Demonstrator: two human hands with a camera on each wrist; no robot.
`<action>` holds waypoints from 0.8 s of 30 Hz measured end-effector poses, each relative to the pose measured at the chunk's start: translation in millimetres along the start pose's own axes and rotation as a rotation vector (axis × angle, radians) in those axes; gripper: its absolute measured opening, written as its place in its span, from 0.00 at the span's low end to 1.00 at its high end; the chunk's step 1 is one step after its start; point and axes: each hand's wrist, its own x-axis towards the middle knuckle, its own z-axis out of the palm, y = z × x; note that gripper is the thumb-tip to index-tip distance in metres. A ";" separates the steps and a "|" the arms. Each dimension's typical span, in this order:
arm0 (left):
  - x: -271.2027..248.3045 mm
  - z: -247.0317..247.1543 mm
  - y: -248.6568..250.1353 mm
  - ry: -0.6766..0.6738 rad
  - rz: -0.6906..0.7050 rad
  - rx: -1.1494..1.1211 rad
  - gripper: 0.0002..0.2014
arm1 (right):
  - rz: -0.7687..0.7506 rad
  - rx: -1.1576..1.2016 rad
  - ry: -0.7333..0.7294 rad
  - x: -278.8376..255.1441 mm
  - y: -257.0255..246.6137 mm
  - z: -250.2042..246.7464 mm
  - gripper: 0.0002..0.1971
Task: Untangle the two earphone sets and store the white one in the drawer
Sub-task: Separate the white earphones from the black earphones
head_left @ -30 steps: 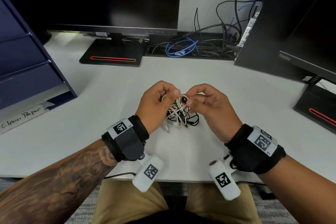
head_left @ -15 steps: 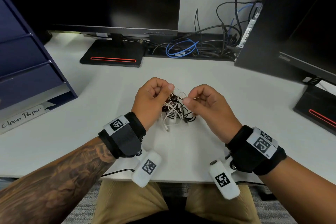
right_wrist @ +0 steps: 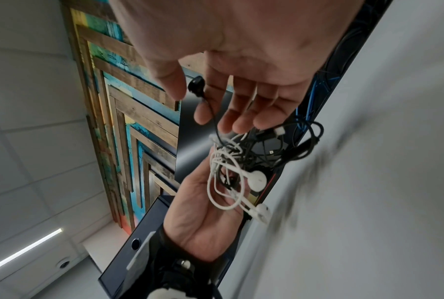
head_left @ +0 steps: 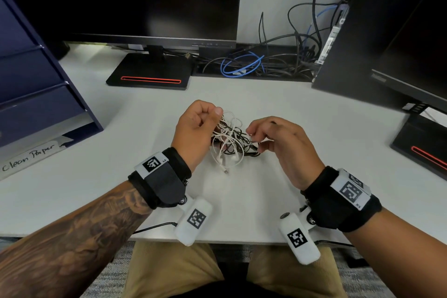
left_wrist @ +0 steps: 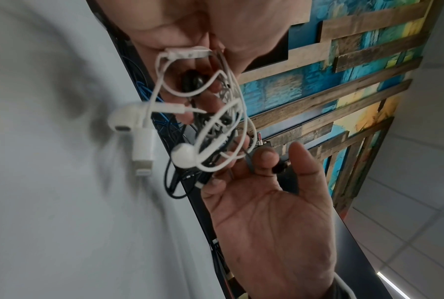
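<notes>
Two earphone sets hang as one knot just above the worktop [head_left: 121, 152]. The left hand [head_left: 197, 133] pinches the white earphones [head_left: 229, 150] near their inline remote, probably to anchor the bundle, while the right hand [head_left: 281, 143] pinches a strand of the black earphones [head_left: 244, 136] to draw it out. Since a second ago the hands have parted, loosening the knot.
</notes>
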 end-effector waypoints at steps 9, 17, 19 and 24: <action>-3.3 2.6 4.8 -0.072 0.013 -0.088 0.04 | 0.044 -0.204 -0.012 2.7 10.1 -0.1 0.10; -3.0 2.7 8.1 -0.140 0.004 -0.124 0.04 | 0.004 -0.241 -0.029 1.3 10.2 1.7 0.13; -1.7 1.3 7.3 -0.158 0.024 -0.066 0.03 | 0.015 -0.237 -0.014 0.8 10.3 1.6 0.14; 1.0 -2.4 2.5 -0.102 0.103 0.124 0.04 | 0.021 -0.252 0.033 1.0 6.8 1.8 0.07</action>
